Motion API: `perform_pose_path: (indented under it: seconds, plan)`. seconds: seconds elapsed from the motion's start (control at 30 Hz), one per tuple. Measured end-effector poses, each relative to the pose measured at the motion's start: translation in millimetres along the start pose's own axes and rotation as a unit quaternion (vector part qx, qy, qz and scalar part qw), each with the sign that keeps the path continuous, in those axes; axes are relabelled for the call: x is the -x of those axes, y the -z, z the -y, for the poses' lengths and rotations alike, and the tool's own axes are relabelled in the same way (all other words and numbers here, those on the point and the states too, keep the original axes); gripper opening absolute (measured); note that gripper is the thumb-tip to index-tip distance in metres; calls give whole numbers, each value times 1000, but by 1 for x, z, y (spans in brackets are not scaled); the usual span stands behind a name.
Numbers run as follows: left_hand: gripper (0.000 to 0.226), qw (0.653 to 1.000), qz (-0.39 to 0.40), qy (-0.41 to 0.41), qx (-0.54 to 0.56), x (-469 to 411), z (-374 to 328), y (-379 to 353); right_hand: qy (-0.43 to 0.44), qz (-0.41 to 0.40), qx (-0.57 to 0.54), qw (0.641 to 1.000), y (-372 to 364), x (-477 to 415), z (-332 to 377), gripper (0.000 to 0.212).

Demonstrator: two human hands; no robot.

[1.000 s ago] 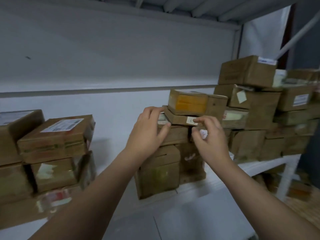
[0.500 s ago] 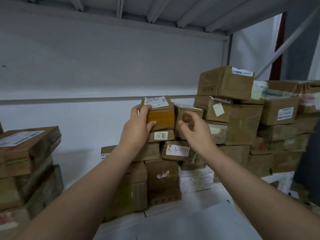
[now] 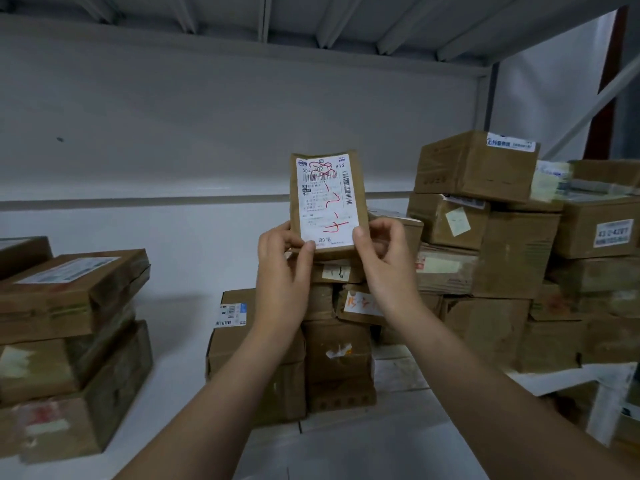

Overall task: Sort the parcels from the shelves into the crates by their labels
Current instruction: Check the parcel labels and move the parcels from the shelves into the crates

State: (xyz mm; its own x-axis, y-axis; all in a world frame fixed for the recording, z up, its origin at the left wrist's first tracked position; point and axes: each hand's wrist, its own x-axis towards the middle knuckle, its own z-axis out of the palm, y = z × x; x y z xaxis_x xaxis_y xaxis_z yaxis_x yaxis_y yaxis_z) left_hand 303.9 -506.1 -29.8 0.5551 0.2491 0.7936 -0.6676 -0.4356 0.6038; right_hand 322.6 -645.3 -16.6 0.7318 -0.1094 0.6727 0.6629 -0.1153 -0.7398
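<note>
Parcel (image 3: 327,233) held upright above middle stack (image 3: 337,355), label (image 3: 327,202) facing camera. Lower edge pinched by left hand (image 3: 282,271) and right hand (image 3: 384,268). Step judged: label reading. Next: matching crate needed; none seen.

parcel (image 3: 327,202) | small brown box, white label with red scrawl | upright, label facing camera | held above shelf stack

Apparently bare left hand (image 3: 282,271), right hand (image 3: 386,268)

A white back wall (image 3: 207,133) rises from the white shelf board (image 3: 173,393) beneath a ribbed grey metal deck (image 3: 311,22) overhead.
</note>
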Motion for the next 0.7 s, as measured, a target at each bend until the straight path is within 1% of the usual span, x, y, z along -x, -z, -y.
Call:
perform_pose_path:
  seconds: [0.07,0.13,0.27,0.37,0.4,0.47,0.57,0.63,0.7]
  plan:
    - [25,995,-32,37,82,4,-5,3,16,-2,-10,1000,0,4,0,18]
    - [28,989,-58,52,129,10,-8,6,25,3,-26,999,-2,10,0,20]
    - [28,984,-71,61,148,23,-11,12,43,15,-50,998,-5,19,2,18]
    - [29,985,-73,65,145,27,-14,17,51,24,-62,997,-5,24,5,22]
    - [30,985,-72,64,146,27,-15,19,54,25,-69,996,-5,26,6,26]
    - [32,984,-74,60,149,28,-16,23,58,28,-82,995,-5,29,9,41]
    - [28,985,-75,56,146,30,-17,34,53,52,-91,993,-8,34,17,63]
    - [29,985,-62,47,157,32,-19,43,39,79,-117,989,-12,39,21,68]
    - [36,986,-35,32,163,37,-23,53,33,99,-141,985,-18,46,24,66]
